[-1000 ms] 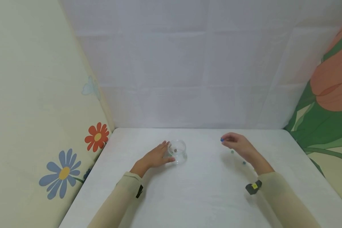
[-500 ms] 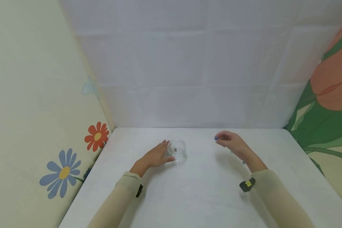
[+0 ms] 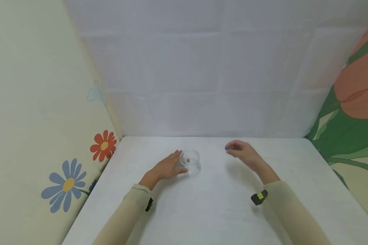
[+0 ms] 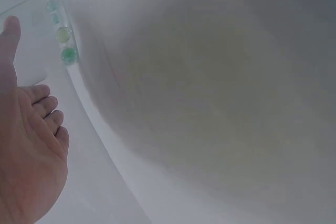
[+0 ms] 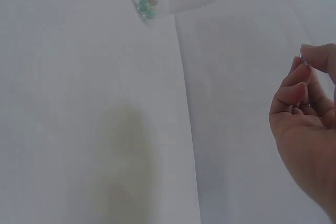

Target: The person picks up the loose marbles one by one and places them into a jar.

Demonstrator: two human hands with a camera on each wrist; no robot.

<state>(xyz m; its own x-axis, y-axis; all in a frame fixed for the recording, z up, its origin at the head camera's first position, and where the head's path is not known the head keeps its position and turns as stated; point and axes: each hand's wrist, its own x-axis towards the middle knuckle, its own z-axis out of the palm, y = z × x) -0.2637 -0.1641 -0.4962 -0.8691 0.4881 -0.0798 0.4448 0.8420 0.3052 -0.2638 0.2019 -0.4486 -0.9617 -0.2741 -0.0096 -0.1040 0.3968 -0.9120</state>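
Note:
In the head view, a clear glass bowl [image 3: 191, 156] stands on the white table. My left hand [image 3: 167, 168] lies along its left side, fingers fairly straight and thumb near the front, touching the glass. The left wrist view shows the thumb against the glass and green and yellowish marbles [image 4: 68, 56] at the bottom. To the right, my right hand [image 3: 245, 154] is raised above the table and pinches a small blue marble [image 3: 226, 148] between thumb and fingertips. Most of that marble is hidden by the fingers in the right wrist view.
The white tabletop [image 3: 202, 211] reaches back to a hanging white cloth [image 3: 178, 85]. Flower-printed panels stand on both sides. Each wrist carries a small dark camera, such as the right wrist camera [image 3: 259, 197].
My right hand has moved left toward the bowl with the blue marble. Two loose marbles seen beneath the right wrist earlier are now hidden by the arm. My left hand keeps its place.

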